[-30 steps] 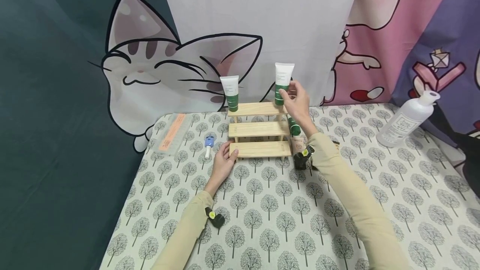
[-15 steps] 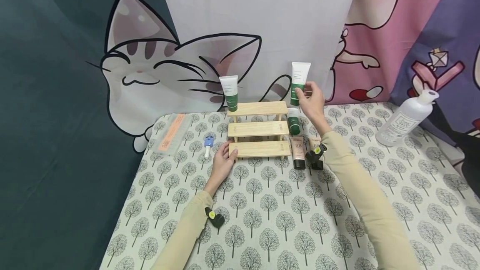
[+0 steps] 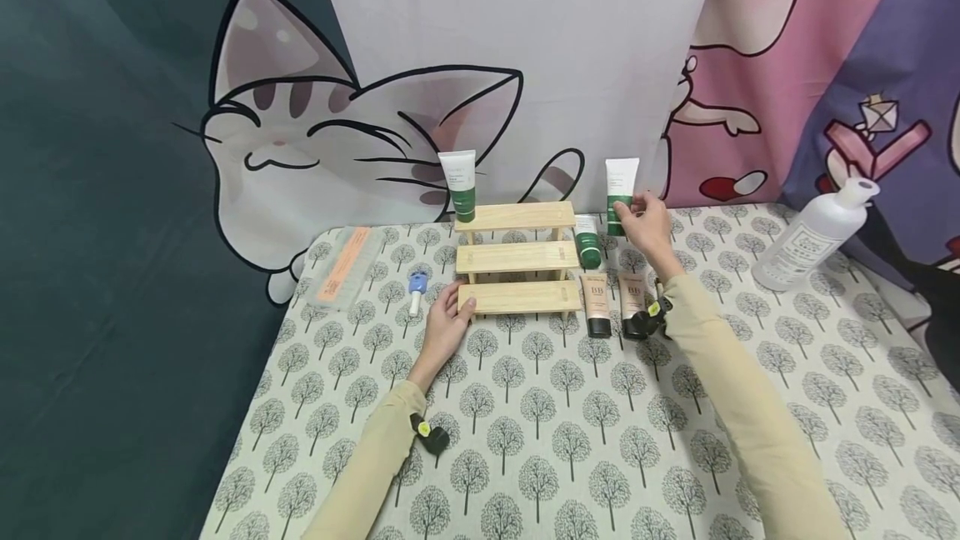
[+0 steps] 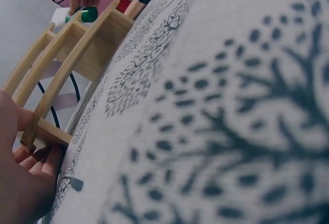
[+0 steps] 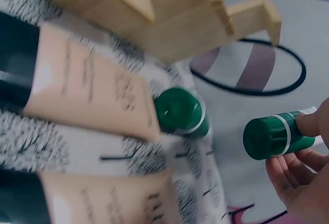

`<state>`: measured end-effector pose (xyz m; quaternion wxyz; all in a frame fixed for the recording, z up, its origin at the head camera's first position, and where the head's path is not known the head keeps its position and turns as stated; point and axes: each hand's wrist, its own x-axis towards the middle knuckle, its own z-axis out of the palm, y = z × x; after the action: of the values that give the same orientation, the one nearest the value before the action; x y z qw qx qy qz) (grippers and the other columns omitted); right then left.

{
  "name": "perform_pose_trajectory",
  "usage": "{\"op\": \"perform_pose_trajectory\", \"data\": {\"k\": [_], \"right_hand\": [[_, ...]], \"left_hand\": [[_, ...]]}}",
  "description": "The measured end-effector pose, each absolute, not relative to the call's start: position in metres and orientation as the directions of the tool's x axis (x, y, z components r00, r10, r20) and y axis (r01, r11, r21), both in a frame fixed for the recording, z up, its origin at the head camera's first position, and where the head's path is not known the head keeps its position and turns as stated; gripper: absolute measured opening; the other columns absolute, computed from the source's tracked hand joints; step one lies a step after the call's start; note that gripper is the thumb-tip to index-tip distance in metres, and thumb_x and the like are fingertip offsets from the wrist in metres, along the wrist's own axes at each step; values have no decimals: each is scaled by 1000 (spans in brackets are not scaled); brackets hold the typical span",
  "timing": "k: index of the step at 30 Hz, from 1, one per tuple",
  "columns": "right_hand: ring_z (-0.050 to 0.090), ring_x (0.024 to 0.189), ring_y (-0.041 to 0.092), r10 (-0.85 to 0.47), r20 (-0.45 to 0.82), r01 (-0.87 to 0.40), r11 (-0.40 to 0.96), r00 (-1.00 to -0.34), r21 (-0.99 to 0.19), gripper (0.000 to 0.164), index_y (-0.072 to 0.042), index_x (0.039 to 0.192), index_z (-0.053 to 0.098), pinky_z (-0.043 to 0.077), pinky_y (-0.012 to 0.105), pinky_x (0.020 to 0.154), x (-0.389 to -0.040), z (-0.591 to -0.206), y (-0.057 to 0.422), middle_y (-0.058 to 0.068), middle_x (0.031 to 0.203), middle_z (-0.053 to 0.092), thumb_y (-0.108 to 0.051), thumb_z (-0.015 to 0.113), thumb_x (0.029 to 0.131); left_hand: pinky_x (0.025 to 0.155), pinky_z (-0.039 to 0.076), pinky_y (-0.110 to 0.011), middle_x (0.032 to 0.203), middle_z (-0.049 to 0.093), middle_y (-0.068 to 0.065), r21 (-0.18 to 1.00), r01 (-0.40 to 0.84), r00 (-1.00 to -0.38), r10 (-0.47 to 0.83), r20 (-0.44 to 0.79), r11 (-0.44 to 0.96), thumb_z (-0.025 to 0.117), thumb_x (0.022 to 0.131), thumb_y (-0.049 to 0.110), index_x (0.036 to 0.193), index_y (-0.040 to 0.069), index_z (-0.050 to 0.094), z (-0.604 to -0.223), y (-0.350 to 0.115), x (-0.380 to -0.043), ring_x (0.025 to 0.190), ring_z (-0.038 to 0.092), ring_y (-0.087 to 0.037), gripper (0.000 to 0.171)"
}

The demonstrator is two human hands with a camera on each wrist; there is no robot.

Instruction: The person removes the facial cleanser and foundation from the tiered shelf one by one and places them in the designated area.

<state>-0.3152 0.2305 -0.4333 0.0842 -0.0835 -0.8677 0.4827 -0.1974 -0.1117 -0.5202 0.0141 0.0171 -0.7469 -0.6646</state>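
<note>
My left hand grips the left end of the lowest tier of a three-tier wooden display rack; its thumb lies on top and its fingers are underneath in the left wrist view. My right hand pinches a white-and-green squeeze tube, cap down, at the table's back right of the rack. The tube's green cap shows in the right wrist view. A matching tube stands on the top tier's left end. Another green-capped tube is beside the rack's right side.
Two beige BB cream tubes with black caps lie right of the rack, one partly behind the right wrist camera. Left of it are a blue-and-white small item and a clear plastic case. A white bottle leans at far right.
My right hand has carried the squeeze tube from above the rack's top tier rightward, then down towards the tabletop. My left hand has stayed on the rack.
</note>
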Motion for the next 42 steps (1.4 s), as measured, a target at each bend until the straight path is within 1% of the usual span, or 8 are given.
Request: {"op": "perform_pose_trajectory", "data": {"k": [7, 14, 19, 23, 29, 35, 39, 42], "right_hand": [[57, 109, 31, 218, -52, 170, 567, -974, -806, 54, 9, 140, 49, 56, 36, 92, -312, -451, 245, 26, 128, 57, -30, 57, 103], [57, 109, 36, 216, -110, 226, 636, -970, -738, 55, 12, 131, 57, 55, 40, 91, -312, -465, 251, 30, 123, 60, -35, 59, 101], [56, 117, 40, 204, -165, 260, 646, -965, -717, 57, 11, 131, 58, 53, 51, 103, -312, -468, 253, 32, 129, 59, -38, 60, 100], [59, 112, 39, 205, -190, 280, 667, -960, -691, 57, 7, 130, 62, 52, 53, 106, -311, -468, 254, 29, 124, 64, -41, 61, 99], [60, 96, 34, 178, -134, 222, 735, -975, -641, 49, 7, 108, 71, 56, 44, 84, -310, -467, 255, 25, 107, 68, -40, 62, 98], [51, 67, 23, 163, -77, 176, 789, -984, -588, 44, -1, 72, 65, 41, 29, 56, -311, -462, 255, 6, 64, 58, -37, 62, 97], [55, 73, 29, 147, -30, 136, 790, -989, -598, 41, 6, 85, 65, 47, 37, 61, -309, -450, 248, 13, 74, 60, -33, 61, 97], [60, 92, 39, 131, 22, 90, 785, -991, -612, 44, 10, 104, 67, 53, 49, 78, -307, -438, 240, 25, 98, 67, -32, 59, 98]], "left_hand": [[109, 54, -38, 149, 51, -26, 991, -10, -999, -53, -2, 136, 62, 100, 10, 149, -1, 43, -521, -111, -197, 135, 55, -39, 54], [110, 53, -37, 148, 52, -26, 991, -1, -999, -46, 5, 131, 61, 100, 10, 149, -2, 43, -520, -110, -197, 135, 55, -38, 53], [112, 51, -41, 150, 48, -28, 991, 7, -999, -31, 12, 134, 61, 101, 11, 151, -3, 39, -518, -109, -196, 137, 53, -40, 56], [113, 49, -43, 151, 46, -29, 991, 14, -1000, -24, 17, 135, 60, 101, 11, 151, -5, 37, -518, -109, -196, 137, 51, -41, 57], [112, 50, -39, 149, 50, -26, 992, 16, -999, -34, 21, 124, 62, 100, 11, 150, -1, 42, -519, -109, -196, 135, 55, -38, 55], [111, 52, -38, 148, 51, -27, 991, 13, -999, -42, 18, 135, 62, 100, 11, 150, -2, 42, -519, -110, -195, 134, 55, -39, 55], [110, 53, -38, 148, 51, -27, 990, 7, -999, -50, 14, 139, 62, 100, 10, 149, -3, 42, -520, -111, -196, 135, 55, -39, 55], [110, 53, -38, 148, 50, -28, 991, 7, -999, -49, 13, 134, 62, 99, 10, 149, -2, 42, -520, -112, -197, 135, 54, -40, 55]]}}
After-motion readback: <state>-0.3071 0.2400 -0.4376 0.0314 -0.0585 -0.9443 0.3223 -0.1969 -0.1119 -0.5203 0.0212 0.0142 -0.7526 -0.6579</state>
